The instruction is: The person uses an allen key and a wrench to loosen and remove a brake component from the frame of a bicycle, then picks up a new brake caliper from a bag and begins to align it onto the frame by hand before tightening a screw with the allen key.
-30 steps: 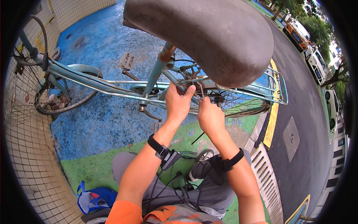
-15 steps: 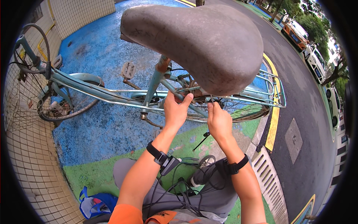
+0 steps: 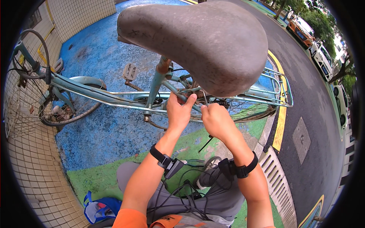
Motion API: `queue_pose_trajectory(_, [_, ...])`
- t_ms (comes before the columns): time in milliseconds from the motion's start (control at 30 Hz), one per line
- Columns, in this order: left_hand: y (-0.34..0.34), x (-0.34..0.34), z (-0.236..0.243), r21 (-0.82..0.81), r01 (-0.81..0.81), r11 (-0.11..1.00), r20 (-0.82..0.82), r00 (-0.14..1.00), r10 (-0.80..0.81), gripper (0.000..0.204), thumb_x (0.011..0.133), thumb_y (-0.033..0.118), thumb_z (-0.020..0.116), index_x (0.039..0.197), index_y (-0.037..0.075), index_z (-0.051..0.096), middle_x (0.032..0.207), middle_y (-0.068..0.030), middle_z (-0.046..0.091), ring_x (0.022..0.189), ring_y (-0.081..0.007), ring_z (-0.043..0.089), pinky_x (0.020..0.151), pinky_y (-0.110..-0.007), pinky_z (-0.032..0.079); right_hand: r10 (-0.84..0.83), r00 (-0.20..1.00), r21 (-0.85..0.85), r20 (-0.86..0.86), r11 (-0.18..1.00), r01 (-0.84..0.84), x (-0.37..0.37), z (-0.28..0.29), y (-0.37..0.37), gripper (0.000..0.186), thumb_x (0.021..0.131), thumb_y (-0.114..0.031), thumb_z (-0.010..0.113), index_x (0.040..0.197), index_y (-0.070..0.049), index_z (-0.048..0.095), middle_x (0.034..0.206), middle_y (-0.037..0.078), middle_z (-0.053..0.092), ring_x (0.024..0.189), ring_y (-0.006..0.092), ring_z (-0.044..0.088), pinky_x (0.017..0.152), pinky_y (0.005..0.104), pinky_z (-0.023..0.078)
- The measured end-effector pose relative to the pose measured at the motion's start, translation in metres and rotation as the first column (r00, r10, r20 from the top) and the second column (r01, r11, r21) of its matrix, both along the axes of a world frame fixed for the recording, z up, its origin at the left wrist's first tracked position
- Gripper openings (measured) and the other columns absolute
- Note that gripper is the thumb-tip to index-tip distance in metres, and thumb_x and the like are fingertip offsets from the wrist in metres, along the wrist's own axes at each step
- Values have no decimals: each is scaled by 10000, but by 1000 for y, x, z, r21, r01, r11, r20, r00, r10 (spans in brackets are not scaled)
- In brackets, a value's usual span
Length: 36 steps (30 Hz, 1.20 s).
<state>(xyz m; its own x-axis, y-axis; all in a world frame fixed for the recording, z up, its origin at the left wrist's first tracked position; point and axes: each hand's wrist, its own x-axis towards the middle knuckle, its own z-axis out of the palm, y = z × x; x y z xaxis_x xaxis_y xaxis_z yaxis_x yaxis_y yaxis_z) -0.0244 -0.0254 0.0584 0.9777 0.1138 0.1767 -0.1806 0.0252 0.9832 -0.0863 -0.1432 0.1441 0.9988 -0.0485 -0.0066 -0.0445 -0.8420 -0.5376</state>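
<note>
A worn light-blue bicycle (image 3: 83, 90) stands across in front of me, its large grey-brown saddle (image 3: 197, 41) hiding part of the rear mechanism. My left hand (image 3: 179, 112) is closed at the frame just behind the seat tube (image 3: 156, 85), thumb up and fingers partly hidden behind a tube. Close beside it, my right hand (image 3: 216, 119) is closed around a thin metal rod-like tool (image 3: 205, 98). The tool's upper end reaches up under the saddle's rear, beside rusty parts; what it touches there I cannot make out.
A rear rack (image 3: 272, 89) sticks out at the right, and a pedal (image 3: 130, 71) juts beyond the frame. Tiled wall (image 3: 34, 159) and wire basket (image 3: 19, 110) are at the left. A blue bag (image 3: 100, 209) lies near my legs; black cables (image 3: 178, 201) cross my lap.
My right hand has swung left toward my left hand, and the tool in it now leans the other way. My left hand keeps its place on the frame.
</note>
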Motion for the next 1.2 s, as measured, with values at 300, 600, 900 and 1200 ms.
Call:
queue_pose_trajectory(300, [0,2,-5,-7,-4,1000,3,1000,4,378,819,258,785,1002,-8,589,816,-75,658,733,-175,616,688,-336,500,18,939,147,-343,989,34,17,46,9,464,954,-176,429,675,175,548,589,281,581,407,356,573,424,460,478])
queue_pose_trajectory(600, [2,-2,4,32,3,999,-6,1000,-3,379,825,257,779,1019,-4,585,827,-75,655,733,-173,615,687,-335,498,189,956,2,-224,981,-193,22,44,5,377,951,-175,450,766,109,614,631,242,600,509,374,605,527,485,493])
queue_pose_trajectory(900, [0,-1,-1,1,6,1000,35,999,-6,380,826,247,778,1027,-10,583,830,-80,664,750,-177,621,696,-340,500,170,983,-182,-73,967,-181,13,28,15,263,870,-70,488,758,102,652,773,327,636,777,482,651,744,538,512])
queue_pose_trajectory(1200, [-2,-3,1,3,0,1000,6,1000,0,348,830,217,783,1008,-9,588,828,-77,669,731,-172,619,691,-338,501,-66,998,-314,25,947,70,-1,-39,2,325,996,-252,475,850,8,606,742,257,667,707,428,676,659,530,535])
